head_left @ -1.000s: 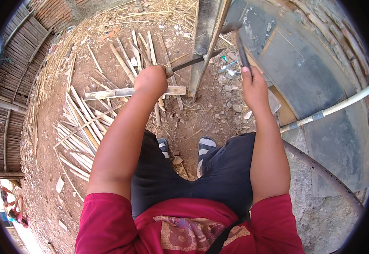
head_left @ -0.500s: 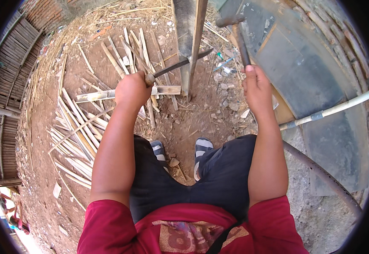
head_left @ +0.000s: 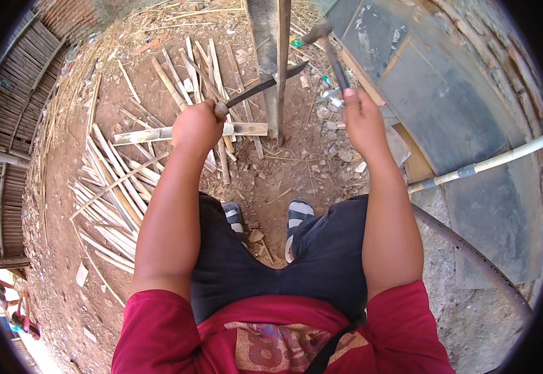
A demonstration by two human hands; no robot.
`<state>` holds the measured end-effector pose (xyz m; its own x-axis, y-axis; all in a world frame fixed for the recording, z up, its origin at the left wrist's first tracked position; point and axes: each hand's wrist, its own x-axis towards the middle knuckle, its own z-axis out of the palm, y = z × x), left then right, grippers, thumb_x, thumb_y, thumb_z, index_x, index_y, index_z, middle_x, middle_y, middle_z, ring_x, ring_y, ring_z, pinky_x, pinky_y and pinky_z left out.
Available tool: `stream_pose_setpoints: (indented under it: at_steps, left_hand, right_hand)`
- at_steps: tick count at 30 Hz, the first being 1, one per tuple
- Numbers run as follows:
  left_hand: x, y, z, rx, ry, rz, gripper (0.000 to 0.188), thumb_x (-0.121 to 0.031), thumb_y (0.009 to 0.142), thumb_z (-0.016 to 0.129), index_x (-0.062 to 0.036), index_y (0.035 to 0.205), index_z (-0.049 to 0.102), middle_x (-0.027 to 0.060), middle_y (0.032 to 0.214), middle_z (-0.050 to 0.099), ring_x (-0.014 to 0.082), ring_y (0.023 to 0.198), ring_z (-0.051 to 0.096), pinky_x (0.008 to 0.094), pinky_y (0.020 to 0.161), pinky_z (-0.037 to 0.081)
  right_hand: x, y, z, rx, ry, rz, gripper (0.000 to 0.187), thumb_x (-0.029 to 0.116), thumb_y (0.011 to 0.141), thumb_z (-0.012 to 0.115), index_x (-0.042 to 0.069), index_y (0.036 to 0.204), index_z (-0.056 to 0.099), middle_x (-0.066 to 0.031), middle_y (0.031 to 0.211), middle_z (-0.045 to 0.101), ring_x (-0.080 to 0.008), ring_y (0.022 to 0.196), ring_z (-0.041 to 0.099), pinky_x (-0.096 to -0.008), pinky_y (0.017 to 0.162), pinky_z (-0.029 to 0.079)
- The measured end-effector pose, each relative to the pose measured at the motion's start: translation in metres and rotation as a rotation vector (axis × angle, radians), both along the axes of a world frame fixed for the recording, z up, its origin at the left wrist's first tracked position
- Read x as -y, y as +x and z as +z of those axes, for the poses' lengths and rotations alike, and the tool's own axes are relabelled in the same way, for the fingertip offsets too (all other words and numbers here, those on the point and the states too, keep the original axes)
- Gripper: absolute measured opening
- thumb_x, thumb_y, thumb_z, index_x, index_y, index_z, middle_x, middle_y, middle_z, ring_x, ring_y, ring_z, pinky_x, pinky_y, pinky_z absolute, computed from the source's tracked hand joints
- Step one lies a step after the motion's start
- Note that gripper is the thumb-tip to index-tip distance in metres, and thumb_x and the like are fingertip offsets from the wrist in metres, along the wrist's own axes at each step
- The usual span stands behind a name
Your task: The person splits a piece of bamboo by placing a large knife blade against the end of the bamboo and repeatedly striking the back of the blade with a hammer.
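My left hand [head_left: 197, 128] is closed round the handle of a machete [head_left: 253, 92]. Its dark blade slants up to the right and meets a tall upright bamboo piece [head_left: 264, 43], with the tip sticking out past the far right side. A narrow strip [head_left: 283, 43] runs along the bamboo's right side; how deep the blade sits between the two is unclear. To the right, my right hand [head_left: 364, 121] grips a hammer [head_left: 336, 62], its head raised beside the bamboo and apart from the blade. Below the machete lies a flat split bamboo length [head_left: 153, 135].
Loose bamboo strips [head_left: 112, 187] are heaped on the dirt at left, with straw beyond. Grey sheets [head_left: 452, 93], a white pipe [head_left: 508, 158] and a dark pole [head_left: 471, 249] lie at right. A woven bamboo wall [head_left: 13, 112] stands far left. My sandalled feet [head_left: 297, 215] are close below.
My right hand and the hammer have moved left, closer to the upright bamboo. The machete blade has risen slightly on it, with my left hand still round the handle.
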<state>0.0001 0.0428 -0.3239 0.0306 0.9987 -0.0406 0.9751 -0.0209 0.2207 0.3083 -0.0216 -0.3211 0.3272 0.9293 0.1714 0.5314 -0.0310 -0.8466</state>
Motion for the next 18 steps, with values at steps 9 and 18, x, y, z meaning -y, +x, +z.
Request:
stream_pose_setpoints:
  at_steps: [9, 18]
  left_hand:
    - [0.001, -0.002, -0.009, -0.001, 0.07, -0.04, 0.031, -0.036, 0.089, 0.074, -0.0073, 0.101, 0.07, 0.0178, 0.093, 0.074, 0.0375, 0.09, 0.071, 0.0484, 0.08, 0.057]
    - [0.005, -0.001, -0.001, -0.023, -0.001, -0.044, 0.03, -0.034, 0.089, 0.073, -0.01, 0.108, 0.072, 0.0155, 0.101, 0.074, 0.0356, 0.096, 0.072, 0.0469, 0.083, 0.058]
  right_hand:
    - [0.02, -0.01, 0.018, -0.149, -0.09, 0.094, 0.04, 0.04, 0.107, 0.051, 0.003, 0.106, 0.066, -0.0007, 0.067, 0.054, -0.0107, 0.059, 0.051, -0.0305, 0.057, 0.042]
    - [0.027, -0.003, 0.02, -0.454, -0.067, 0.043, 0.038, 0.041, 0.109, 0.049, 0.007, 0.118, 0.061, 0.0054, 0.067, 0.048, -0.0039, 0.049, 0.04, -0.0207, 0.042, 0.031]
